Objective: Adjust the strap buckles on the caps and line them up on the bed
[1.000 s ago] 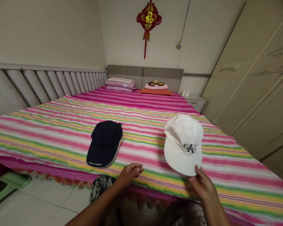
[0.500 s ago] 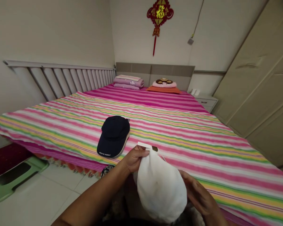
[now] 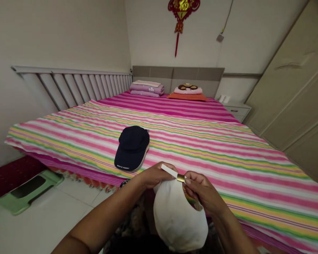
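Observation:
A white baseball cap (image 3: 178, 218) hangs between my hands in front of my body, with the opening at its back facing right. Its white strap runs through a gold metal buckle (image 3: 181, 177), and the strap's loose end sticks out to the left. My left hand (image 3: 159, 175) is closed on the cap's edge and strap left of the buckle. Thumb and fingers of my right hand (image 3: 201, 188) pinch the strap at the buckle's right side. Beyond them, a navy baseball cap (image 3: 133, 146) lies on the striped bed, its lettered brim toward me.
The bed (image 3: 214, 148) has a striped cover. Folded purple bedding (image 3: 147, 89) and an orange and pink pile (image 3: 188, 92) lie by the headboard. A green plastic stool (image 3: 29, 194) stands on the tiled floor at left, and a white nightstand (image 3: 238, 110) at the far right.
My right hand has moved from the cap's right side up to the buckle and pinches the strap there. The white cap has turned, so its back opening now shows.

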Demonstrator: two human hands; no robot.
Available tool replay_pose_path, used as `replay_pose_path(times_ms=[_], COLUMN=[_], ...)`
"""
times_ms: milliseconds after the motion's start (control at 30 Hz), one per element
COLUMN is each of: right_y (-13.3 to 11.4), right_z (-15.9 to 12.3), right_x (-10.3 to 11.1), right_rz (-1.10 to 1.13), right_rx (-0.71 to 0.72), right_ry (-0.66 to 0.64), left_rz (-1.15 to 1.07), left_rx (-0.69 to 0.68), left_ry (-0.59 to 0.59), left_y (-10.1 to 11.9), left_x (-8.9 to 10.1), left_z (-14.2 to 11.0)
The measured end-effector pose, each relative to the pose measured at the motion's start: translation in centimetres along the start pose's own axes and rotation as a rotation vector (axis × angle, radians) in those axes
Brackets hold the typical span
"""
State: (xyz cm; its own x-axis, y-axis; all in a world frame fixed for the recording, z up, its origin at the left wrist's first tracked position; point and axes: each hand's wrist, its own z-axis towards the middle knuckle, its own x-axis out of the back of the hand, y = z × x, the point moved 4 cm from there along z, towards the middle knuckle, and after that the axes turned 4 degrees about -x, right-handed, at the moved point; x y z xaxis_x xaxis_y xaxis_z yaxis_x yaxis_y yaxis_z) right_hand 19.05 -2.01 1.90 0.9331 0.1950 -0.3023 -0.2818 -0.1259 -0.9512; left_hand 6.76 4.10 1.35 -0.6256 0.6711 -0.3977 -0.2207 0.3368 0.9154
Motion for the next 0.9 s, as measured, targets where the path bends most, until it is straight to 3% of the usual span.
replay_pose_path(times_ms=[133,267,533,667,733,800,900], right_y=[-0.5,-0.5,-0.5,-0.5,0.0,1.1,2.6], right_z=[0.0,0.2,0.7,0.7,0.7,1.0,1.7], right_x=[-0.5,-0.4,3.0,4.0,3.4,2.0,-0.4], right_rz=[-0.01,-0.028,0.368,0.353,0.252,0.155,0.146], right_rx=[-0.007,-0.018,0.147,0.144,0.073,-0.041,-0.165], right_ry=[-0.005,0.044,0.258,0.336,0.257,0.09,-0.096], left_rz=[-0.049,-0.104,-0.21,-0.216,-0.209,-0.203,-0.172], left_rx=[0.034,-0.005,-0.166,-0.181,-0.204,-0.239,-0.254], left_ry=[0.023,-0.031,0.11,0.15,0.185,0.216,0.254], left_y=[-0.6,-0.9,0.2,0.5,1.1,1.9,3.5], left_x=[-0.4,-0.8,1.6,2.4,2.9,3.4,4.3], left_z=[0.1,0.0,-0.5,-1.0,-1.5,-2.3,-3.9])
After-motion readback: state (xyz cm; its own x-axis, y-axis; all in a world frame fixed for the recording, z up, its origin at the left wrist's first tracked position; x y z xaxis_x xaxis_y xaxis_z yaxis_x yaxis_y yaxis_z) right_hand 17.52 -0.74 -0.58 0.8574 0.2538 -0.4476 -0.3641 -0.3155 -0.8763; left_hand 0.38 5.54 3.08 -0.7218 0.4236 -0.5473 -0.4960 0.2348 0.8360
